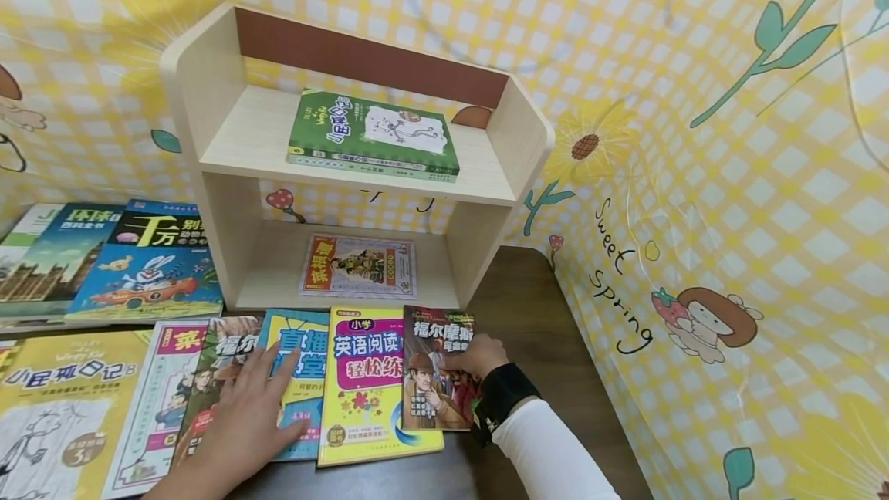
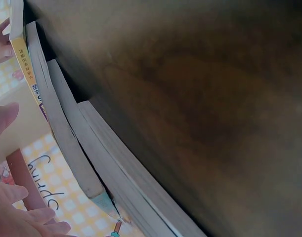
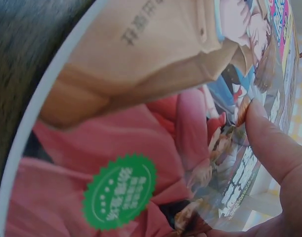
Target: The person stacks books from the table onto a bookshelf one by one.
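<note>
My right hand (image 1: pixel 482 357) grips the right edge of a dark paperback with detective figures (image 1: pixel 430 376), its thumb lying on the cover. That book rests partly over a yellow English reading book (image 1: pixel 361 438). In the right wrist view the thumb (image 3: pixel 269 138) presses the glossy cover (image 3: pixel 136 143); the other fingers are mostly hidden. My left hand (image 1: pixel 239 415) is spread over a blue-and-yellow book (image 1: pixel 302 330) and another detective paperback (image 1: pixel 232 330). Whether its fingertips touch them is hard to tell. The left wrist view shows the left fingers (image 2: pixel 22 212) apart, beside book edges (image 2: pixel 66 138).
A two-tier wooden shelf (image 1: pixel 229 245) stands behind the row. Green comic books (image 1: pixel 375 137) lie on its upper tier, a red-and-white book (image 1: pixel 357 265) on the lower. More books, including a yellow comic (image 1: pixel 62 400) and a blue one (image 1: pixel 146 261), lie left. A patterned wall covering (image 1: pixel 625 137) encloses the table.
</note>
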Motion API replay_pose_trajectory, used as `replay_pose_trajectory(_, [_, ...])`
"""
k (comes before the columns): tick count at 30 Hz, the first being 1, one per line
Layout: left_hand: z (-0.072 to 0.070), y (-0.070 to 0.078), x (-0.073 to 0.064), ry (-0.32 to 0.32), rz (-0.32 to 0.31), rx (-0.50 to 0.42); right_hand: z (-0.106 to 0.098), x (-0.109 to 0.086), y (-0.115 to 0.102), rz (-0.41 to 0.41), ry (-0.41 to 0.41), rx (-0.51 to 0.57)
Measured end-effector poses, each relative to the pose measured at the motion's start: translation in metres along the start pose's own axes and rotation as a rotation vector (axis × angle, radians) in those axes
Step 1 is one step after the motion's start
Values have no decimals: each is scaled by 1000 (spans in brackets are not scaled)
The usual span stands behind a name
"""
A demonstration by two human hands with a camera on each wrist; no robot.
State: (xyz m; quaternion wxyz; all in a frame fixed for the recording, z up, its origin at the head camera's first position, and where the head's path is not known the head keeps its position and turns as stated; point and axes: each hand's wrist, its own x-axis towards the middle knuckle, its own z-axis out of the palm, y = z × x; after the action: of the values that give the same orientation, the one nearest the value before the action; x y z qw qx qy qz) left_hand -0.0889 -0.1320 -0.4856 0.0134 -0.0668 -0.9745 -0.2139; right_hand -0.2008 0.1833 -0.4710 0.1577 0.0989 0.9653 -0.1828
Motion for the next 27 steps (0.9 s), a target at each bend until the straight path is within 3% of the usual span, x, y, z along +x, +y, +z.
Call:
replay_pose_trajectory(13, [3,0,-3,-3,-4,6,7,-2,-13,-23,10,100])
replay_pose_trajectory(27, [4,2,-3,-47,-40,-10,8,0,-14,33,17,82])
